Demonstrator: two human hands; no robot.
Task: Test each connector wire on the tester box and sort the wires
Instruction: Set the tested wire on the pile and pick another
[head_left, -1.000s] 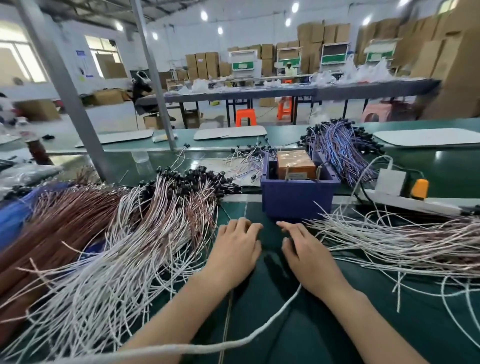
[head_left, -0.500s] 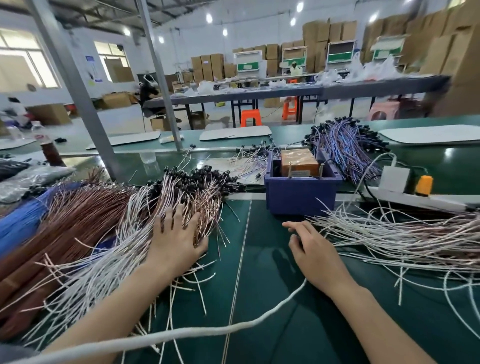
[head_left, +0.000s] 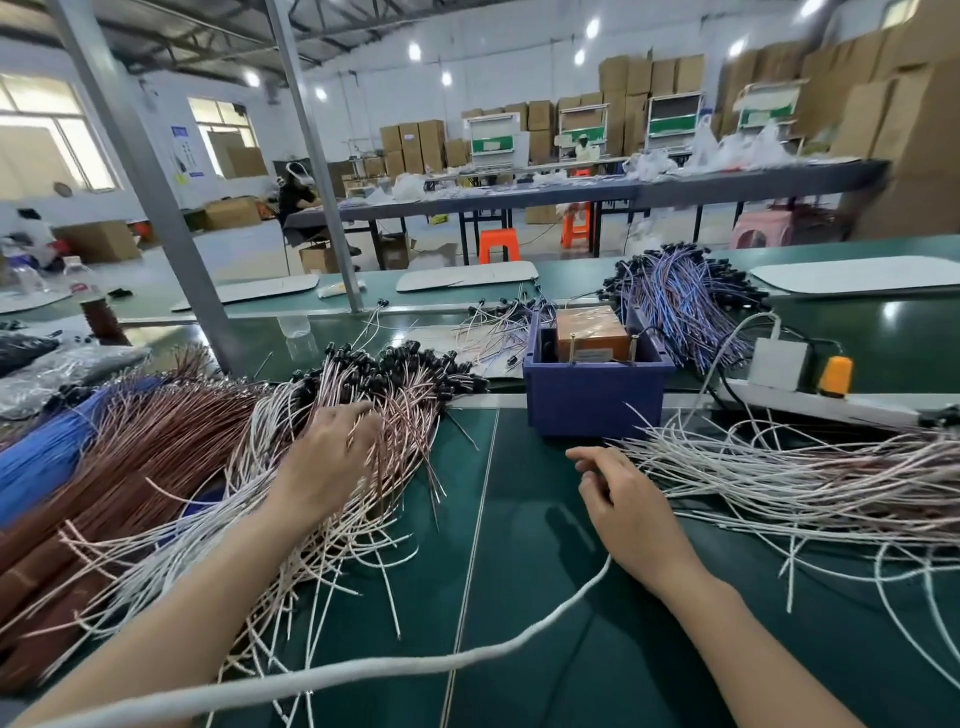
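Head: wire pile (head_left: 332, 447) runs front-back, connectors (head_left: 410, 364) far.

Orange stool (head_left: 498, 245), cardboard boxes (head_left: 649, 75) in bkgd

The fingertips of our left hand (head_left: 327, 462) are buried among the pink and white wires (head_left: 405, 431), so we cannot tell whether they pinch any. Beyond our right hand (head_left: 623, 512), the blue bin (head_left: 592, 402) hides the lower part of the tester box (head_left: 589, 335), and the white wire pile (head_left: 789, 475) right of that hand runs off the edge.
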